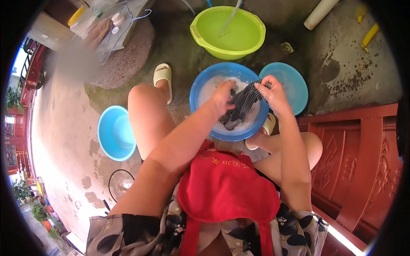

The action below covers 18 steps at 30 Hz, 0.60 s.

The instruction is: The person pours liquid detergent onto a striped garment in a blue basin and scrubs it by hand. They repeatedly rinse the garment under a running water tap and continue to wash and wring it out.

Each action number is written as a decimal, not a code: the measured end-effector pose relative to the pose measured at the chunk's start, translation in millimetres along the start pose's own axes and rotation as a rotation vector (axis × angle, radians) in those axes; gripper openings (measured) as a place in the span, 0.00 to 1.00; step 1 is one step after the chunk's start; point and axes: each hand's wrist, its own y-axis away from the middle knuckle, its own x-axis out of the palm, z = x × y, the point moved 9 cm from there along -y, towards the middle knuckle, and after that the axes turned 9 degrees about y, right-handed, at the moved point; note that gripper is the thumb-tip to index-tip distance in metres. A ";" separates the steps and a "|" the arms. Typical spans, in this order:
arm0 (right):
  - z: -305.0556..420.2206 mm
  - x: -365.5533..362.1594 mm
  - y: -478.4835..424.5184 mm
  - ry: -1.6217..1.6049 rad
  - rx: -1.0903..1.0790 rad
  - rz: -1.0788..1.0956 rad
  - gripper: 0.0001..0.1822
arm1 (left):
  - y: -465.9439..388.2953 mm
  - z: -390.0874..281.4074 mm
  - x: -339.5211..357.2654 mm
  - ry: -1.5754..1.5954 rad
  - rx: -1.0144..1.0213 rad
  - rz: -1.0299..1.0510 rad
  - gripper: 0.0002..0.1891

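A blue basin [197, 110] of cloudy, sudsy water [208, 88] stands on the ground between my feet. From it rises a wet black cloth with thin pale stripes [246, 99], its lower part bunched in the suds. My right hand [274, 94] pinches the cloth's upper end above the basin's right rim. Over the left half of the basin, my left hand [223, 97] is beside the cloth with thumb and fingers spread; whether it touches the fabric is hard to tell.
Beyond sits a lime-green tub [205, 48] of water with a hose [232, 16] running into it. A light-blue basin [301, 86] adjoins on the right; another blue basin [117, 132] stands left. Red panelled door [339, 153] at right; hangers [129, 20] lie on a slab [121, 41].
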 end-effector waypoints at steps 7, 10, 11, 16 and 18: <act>12.8 54.9 33.1 0.377 -0.486 -0.222 0.13 | 18.8 68.7 13.8 0.458 -0.297 0.342 0.36; 30.3 100.7 52.6 0.306 -0.566 -0.130 0.11 | -3.2 65.7 13.0 0.685 -0.258 0.463 0.31; 38.9 111.0 64.0 0.350 -0.623 -0.127 0.10 | -7.1 60.3 8.7 0.687 -0.226 0.458 0.29; 59.7 126.2 72.4 0.344 -0.836 -0.117 0.11 | -28.4 63.9 -13.3 0.878 -0.049 0.533 0.17; 16.2 87.8 19.6 0.461 -0.585 -0.376 0.11 | -32.7 63.1 3.5 0.920 -0.142 0.490 0.16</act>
